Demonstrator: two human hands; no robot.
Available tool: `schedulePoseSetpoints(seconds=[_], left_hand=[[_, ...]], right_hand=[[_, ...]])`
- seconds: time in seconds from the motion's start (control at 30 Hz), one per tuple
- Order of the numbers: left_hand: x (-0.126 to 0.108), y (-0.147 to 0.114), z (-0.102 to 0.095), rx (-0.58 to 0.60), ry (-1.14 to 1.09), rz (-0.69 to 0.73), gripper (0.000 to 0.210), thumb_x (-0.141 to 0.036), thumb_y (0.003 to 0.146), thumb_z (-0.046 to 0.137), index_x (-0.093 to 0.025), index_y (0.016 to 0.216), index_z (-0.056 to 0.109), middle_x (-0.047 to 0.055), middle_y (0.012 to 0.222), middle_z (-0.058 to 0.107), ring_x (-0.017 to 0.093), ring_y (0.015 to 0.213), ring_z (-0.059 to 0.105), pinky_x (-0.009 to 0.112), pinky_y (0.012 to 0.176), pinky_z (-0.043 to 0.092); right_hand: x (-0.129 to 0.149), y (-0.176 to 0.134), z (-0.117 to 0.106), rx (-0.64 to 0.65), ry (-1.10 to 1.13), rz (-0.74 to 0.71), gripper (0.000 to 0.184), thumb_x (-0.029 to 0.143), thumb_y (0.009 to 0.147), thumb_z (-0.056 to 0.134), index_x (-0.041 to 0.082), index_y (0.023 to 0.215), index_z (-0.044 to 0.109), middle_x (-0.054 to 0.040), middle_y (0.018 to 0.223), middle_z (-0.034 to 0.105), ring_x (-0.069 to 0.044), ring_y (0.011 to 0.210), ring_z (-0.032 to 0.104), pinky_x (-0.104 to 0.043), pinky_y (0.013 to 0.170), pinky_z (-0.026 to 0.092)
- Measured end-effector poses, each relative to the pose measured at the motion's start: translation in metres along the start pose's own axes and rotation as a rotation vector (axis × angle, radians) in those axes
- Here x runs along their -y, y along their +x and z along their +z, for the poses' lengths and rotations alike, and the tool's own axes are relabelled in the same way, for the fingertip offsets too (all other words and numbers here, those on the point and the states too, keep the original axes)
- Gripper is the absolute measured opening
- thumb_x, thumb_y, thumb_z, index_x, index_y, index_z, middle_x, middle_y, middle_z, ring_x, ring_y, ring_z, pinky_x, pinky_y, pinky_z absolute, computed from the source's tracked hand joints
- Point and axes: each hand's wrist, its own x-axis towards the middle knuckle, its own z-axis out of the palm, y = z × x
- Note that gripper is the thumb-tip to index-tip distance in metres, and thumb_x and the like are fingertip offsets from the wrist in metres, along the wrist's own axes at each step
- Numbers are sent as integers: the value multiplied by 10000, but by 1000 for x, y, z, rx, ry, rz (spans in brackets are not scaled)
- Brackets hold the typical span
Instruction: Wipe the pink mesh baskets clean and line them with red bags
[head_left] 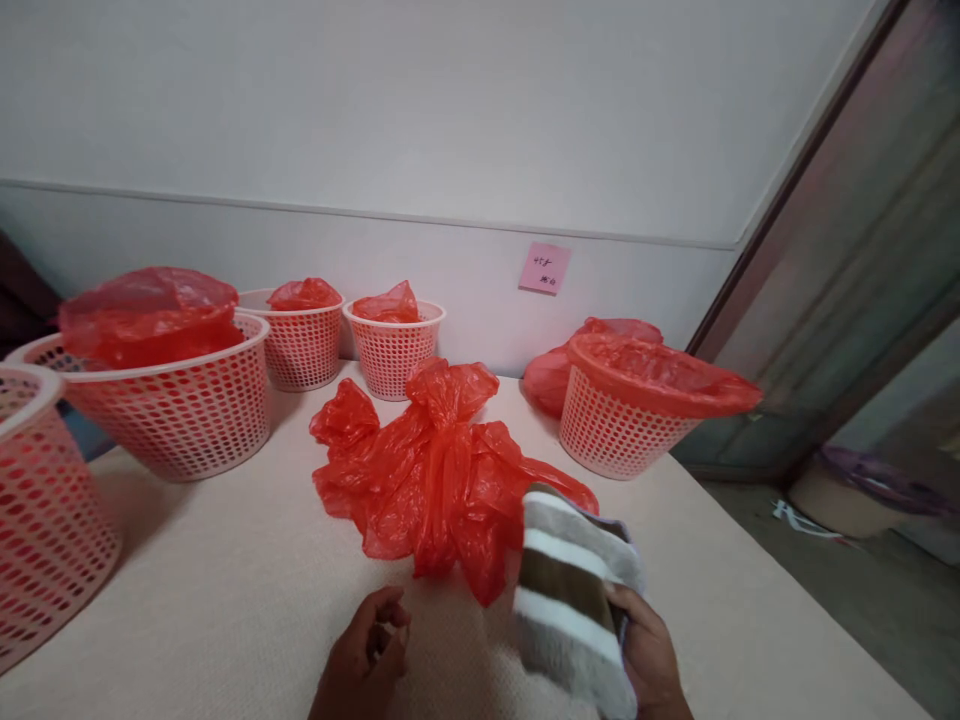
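Clearly, the left hand [369, 648] is loosely curled around nothing, over the surface [450, 665]. Beyond it lie crumpled red bags [442, 475]; the striped cloth [566, 595] overlaps them in view and could snag their loose film, dragging them along. Pinched at its right side by the right hand [649, 650], it might droop or slip free.

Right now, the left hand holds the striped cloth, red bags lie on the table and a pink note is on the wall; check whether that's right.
Wrong hand: the head view shows the right hand holding the striped cloth. The red bags on the table and pink note on the wall are right.
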Motion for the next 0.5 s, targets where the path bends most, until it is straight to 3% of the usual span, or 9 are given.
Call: schedulePoseSetpoints(seconds=[0.1,0.2,0.33,0.5], left_hand=[[-4,-2,6,-5,4,3,386,-433,796,556,-205,1107,566,55,935,613,160,659,588,291,560,476],[-5,-4,12,15,3,21,358,-415,794,554,-206,1085,571,48,915,607,153,640,576,286,552,471],[0,-4,17,70,10,33,333,-406,821,524,-199,1080,555,49,928,579,148,644,560,284,547,456],[14,-2,20,78,-34,41,342,-401,813,541,-190,1083,562,46,919,587,135,619,554,297,607,470]], right_hand=[[8,13,-6,-152,50,-52,244,233,501,752,184,732,693,-29,579,724,-283,544,692,-484,723,572],[2,30,-11,-204,40,-49,362,220,539,752,184,887,659,-25,658,752,-243,485,667,-461,675,582],[-20,50,-11,-219,-18,-110,527,199,527,771,159,1031,624,-32,768,770,-261,662,722,-408,722,583],[-57,62,8,-88,-266,-279,539,258,590,738,167,1107,617,-34,898,766,-260,902,714,-364,835,546]])
